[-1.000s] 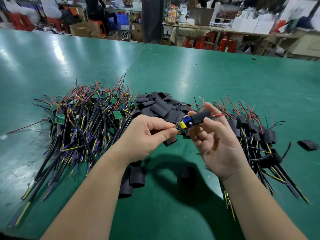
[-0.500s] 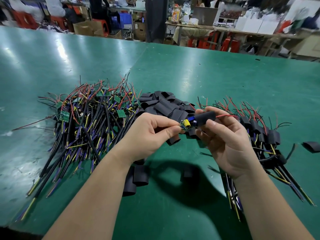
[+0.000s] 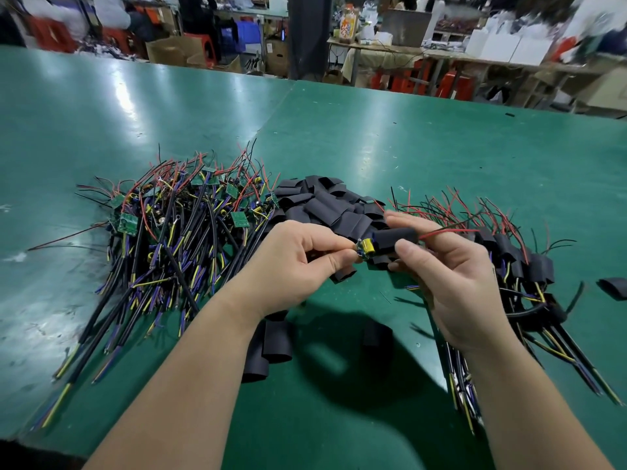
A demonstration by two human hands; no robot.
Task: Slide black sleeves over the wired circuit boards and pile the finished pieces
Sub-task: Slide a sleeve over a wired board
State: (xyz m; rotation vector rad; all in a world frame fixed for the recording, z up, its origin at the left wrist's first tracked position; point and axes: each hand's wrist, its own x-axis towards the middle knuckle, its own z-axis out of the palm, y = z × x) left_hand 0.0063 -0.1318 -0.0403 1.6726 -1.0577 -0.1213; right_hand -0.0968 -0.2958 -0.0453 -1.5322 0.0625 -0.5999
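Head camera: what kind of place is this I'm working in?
Likely an electronics assembly workshop: a long green worktable bears a heap of wired circuit boards and loose black sleeves, with cardboard boxes and more benches behind.

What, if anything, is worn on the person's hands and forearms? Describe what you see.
Nothing: the left hand and right hand are bare, with no gloves, rings or watch. The left forearm and right forearm are bare to the picture's bottom edge; no sleeve shows.

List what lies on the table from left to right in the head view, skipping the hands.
Unsleeved boards → loose sleeves → finished pieces → lone sleeve.
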